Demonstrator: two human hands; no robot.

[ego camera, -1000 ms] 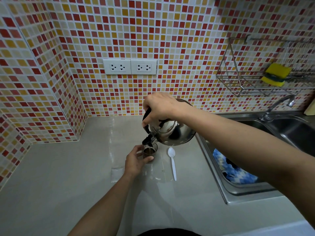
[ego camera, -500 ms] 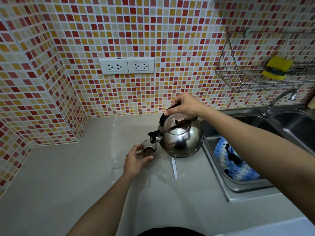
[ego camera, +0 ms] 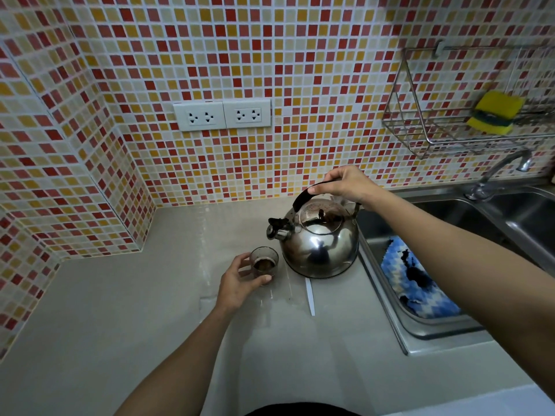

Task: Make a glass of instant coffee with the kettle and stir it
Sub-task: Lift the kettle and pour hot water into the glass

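Observation:
A small glass (ego camera: 265, 263) with dark brown coffee in it stands on the beige counter (ego camera: 150, 310). My left hand (ego camera: 238, 280) wraps around its left and front side. Right of the glass a shiny steel kettle (ego camera: 319, 244) stands upright, spout pointing left. My right hand (ego camera: 345, 183) grips the kettle's black handle from above. A white plastic spoon (ego camera: 310, 298) lies in front of the kettle; its bowl is hidden under the kettle.
A steel sink (ego camera: 435, 331) with a blue-and-white cloth (ego camera: 417, 283) lies right of the kettle, a tap (ego camera: 504, 172) behind it. A wire rack (ego camera: 435, 139) on the tiled wall holds a yellow sponge (ego camera: 495, 112). Two sockets (ego camera: 222, 115) sit above the counter.
The kettle went from tilted over the glass to upright, moving right and back down toward the counter. My left hand stayed on the glass.

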